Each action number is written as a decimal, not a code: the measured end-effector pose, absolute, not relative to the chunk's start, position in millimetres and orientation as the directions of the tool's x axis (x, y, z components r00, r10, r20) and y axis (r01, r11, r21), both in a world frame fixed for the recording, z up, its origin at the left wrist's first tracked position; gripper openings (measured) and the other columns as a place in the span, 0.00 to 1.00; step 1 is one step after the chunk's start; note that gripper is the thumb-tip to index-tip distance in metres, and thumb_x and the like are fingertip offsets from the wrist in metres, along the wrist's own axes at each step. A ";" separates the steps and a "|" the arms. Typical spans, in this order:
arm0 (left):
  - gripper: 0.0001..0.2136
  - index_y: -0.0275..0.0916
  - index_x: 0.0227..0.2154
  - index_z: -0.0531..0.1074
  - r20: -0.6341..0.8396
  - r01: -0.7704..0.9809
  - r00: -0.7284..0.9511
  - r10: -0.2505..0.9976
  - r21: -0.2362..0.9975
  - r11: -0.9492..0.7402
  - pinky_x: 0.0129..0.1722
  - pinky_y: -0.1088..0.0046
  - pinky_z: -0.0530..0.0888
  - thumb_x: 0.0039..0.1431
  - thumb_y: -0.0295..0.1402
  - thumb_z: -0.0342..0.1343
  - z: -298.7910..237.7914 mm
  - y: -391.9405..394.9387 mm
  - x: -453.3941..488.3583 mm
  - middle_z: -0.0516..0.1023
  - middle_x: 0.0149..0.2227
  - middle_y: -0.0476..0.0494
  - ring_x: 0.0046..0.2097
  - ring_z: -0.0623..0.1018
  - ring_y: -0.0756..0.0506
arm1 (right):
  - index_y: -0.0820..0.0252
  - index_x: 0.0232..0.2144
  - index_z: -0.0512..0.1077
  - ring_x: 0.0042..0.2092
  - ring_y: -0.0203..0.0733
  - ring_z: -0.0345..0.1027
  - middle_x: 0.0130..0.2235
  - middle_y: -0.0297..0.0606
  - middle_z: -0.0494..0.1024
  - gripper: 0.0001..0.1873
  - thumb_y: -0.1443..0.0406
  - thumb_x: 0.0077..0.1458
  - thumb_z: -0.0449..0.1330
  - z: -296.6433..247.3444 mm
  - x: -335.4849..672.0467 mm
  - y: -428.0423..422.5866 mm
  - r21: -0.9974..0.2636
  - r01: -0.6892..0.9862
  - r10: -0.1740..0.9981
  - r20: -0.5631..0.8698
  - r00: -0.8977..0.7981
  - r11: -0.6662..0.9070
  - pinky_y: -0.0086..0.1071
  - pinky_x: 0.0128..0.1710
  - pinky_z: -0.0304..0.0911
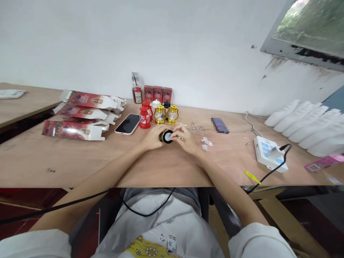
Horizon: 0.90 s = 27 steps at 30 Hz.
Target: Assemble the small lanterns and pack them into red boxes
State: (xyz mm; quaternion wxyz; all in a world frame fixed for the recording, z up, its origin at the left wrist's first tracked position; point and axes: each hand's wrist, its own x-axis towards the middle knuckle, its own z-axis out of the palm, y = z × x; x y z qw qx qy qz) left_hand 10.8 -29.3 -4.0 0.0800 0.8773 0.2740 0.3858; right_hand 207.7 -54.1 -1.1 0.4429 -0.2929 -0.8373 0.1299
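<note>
Both my hands meet at the middle of the wooden table [80, 161] around a small black lantern [166, 136] lying on its side, its round base facing me. My left hand [152, 138] wraps its body from the left. My right hand [185, 138] pinches at the base from the right, fingers curled. Just behind stand two red lanterns [145, 115], two gold lanterns [166, 114], a white one [155, 103] and a black one [167, 104].
A phone [128, 124] lies left of the lanterns, beside flat red cartons [80, 116]. Small red boxes [157, 93] line the wall. Wire hooks [197, 128] and white bits [206, 142] lie right of my hands. A power strip [269, 152] and white trays [306, 123] sit far right.
</note>
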 end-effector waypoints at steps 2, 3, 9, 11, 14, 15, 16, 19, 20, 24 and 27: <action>0.18 0.40 0.44 0.68 0.636 0.429 0.550 0.541 0.341 -0.836 0.48 0.64 0.70 0.47 0.29 0.57 -5.0 -28.2 10.0 0.75 0.46 0.42 0.48 0.74 0.42 | 0.55 0.30 0.75 0.43 0.39 0.65 0.41 0.37 0.66 0.08 0.63 0.58 0.57 -1.3 206.7 -54.4 -0.495 0.378 0.622 0.659 -0.423 0.782 0.38 0.48 0.63; 0.17 0.40 0.44 0.68 0.636 0.437 0.548 0.543 0.337 -0.834 0.48 0.64 0.70 0.47 0.29 0.57 -5.4 -27.9 9.6 0.75 0.46 0.42 0.47 0.74 0.42 | 0.55 0.29 0.75 0.44 0.39 0.65 0.41 0.37 0.66 0.07 0.63 0.58 0.58 -1.6 206.0 -54.4 -0.510 0.377 0.633 0.657 -0.409 0.773 0.37 0.48 0.63; 0.18 0.40 0.43 0.68 0.663 0.439 0.513 0.545 0.344 -0.830 0.48 0.66 0.70 0.47 0.29 0.57 -4.2 -29.4 9.7 0.75 0.45 0.43 0.48 0.74 0.43 | 0.56 0.31 0.75 0.45 0.39 0.65 0.41 0.37 0.69 0.09 0.57 0.53 0.62 -7.4 199.1 -53.2 -0.651 0.309 0.720 0.632 -0.287 0.693 0.34 0.44 0.64; 0.18 0.39 0.43 0.68 0.667 0.437 0.505 0.548 0.350 -0.828 0.48 0.66 0.70 0.46 0.28 0.57 -3.3 -30.0 9.8 0.75 0.45 0.43 0.48 0.74 0.43 | 0.57 0.31 0.74 0.45 0.39 0.65 0.41 0.38 0.70 0.12 0.54 0.51 0.63 -10.1 196.9 -52.4 -0.705 0.265 0.753 0.605 -0.260 0.658 0.34 0.43 0.64; 0.18 0.39 0.42 0.68 0.658 0.458 0.494 0.569 0.359 -0.813 0.48 0.64 0.71 0.45 0.28 0.56 -2.4 -30.1 9.7 0.75 0.45 0.42 0.48 0.74 0.42 | 0.57 0.30 0.74 0.46 0.40 0.66 0.42 0.39 0.71 0.16 0.51 0.49 0.63 -13.5 195.1 -50.5 -0.764 0.200 0.786 0.569 -0.241 0.614 0.35 0.46 0.64; 0.18 0.39 0.42 0.68 0.655 0.465 0.491 0.575 0.360 -0.808 0.48 0.64 0.71 0.45 0.28 0.56 -2.3 -30.0 9.6 0.75 0.45 0.42 0.48 0.74 0.42 | 0.57 0.30 0.75 0.47 0.40 0.66 0.42 0.39 0.71 0.16 0.51 0.48 0.64 -14.3 194.9 -49.7 -0.777 0.179 0.793 0.561 -0.237 0.603 0.35 0.46 0.64; 0.18 0.39 0.42 0.68 0.653 0.470 0.489 0.578 0.361 -0.806 0.48 0.63 0.71 0.45 0.28 0.56 -2.3 -30.0 9.6 0.75 0.45 0.42 0.48 0.74 0.41 | 0.57 0.30 0.75 0.47 0.40 0.67 0.42 0.39 0.72 0.17 0.50 0.47 0.64 -14.9 194.9 -48.9 -0.789 0.157 0.799 0.555 -0.233 0.594 0.36 0.47 0.63; 0.18 0.39 0.42 0.69 0.657 0.476 0.483 0.579 0.357 -0.803 0.47 0.63 0.71 0.45 0.28 0.56 -2.2 -30.2 9.7 0.75 0.45 0.41 0.47 0.74 0.41 | 0.57 0.28 0.75 0.46 0.41 0.67 0.41 0.39 0.73 0.18 0.50 0.45 0.65 -16.1 195.3 -46.4 -0.818 0.106 0.815 0.535 -0.224 0.566 0.38 0.50 0.62; 0.18 0.39 0.42 0.69 0.657 0.479 0.482 0.579 0.356 -0.803 0.47 0.63 0.71 0.45 0.28 0.56 -2.2 -30.3 9.8 0.75 0.45 0.41 0.47 0.75 0.41 | 0.57 0.28 0.76 0.46 0.41 0.68 0.41 0.39 0.73 0.18 0.49 0.44 0.66 -16.2 195.5 -45.8 -0.826 0.094 0.821 0.526 -0.222 0.556 0.38 0.50 0.62; 0.18 0.40 0.42 0.69 0.649 0.486 0.485 0.586 0.357 -0.798 0.47 0.63 0.71 0.45 0.29 0.56 -2.0 -30.8 10.1 0.75 0.44 0.42 0.47 0.74 0.41 | 0.57 0.27 0.76 0.46 0.41 0.68 0.41 0.39 0.74 0.19 0.49 0.42 0.67 -15.6 196.0 -45.3 -0.848 0.075 0.839 0.499 -0.219 0.524 0.38 0.50 0.63; 0.18 0.40 0.42 0.68 0.648 0.485 0.485 0.587 0.359 -0.798 0.47 0.63 0.71 0.45 0.28 0.56 -2.1 -30.7 9.9 0.75 0.45 0.42 0.47 0.74 0.41 | 0.57 0.26 0.77 0.46 0.41 0.68 0.41 0.39 0.74 0.18 0.50 0.41 0.67 -14.9 196.2 -46.0 -0.853 0.071 0.842 0.492 -0.219 0.517 0.38 0.49 0.63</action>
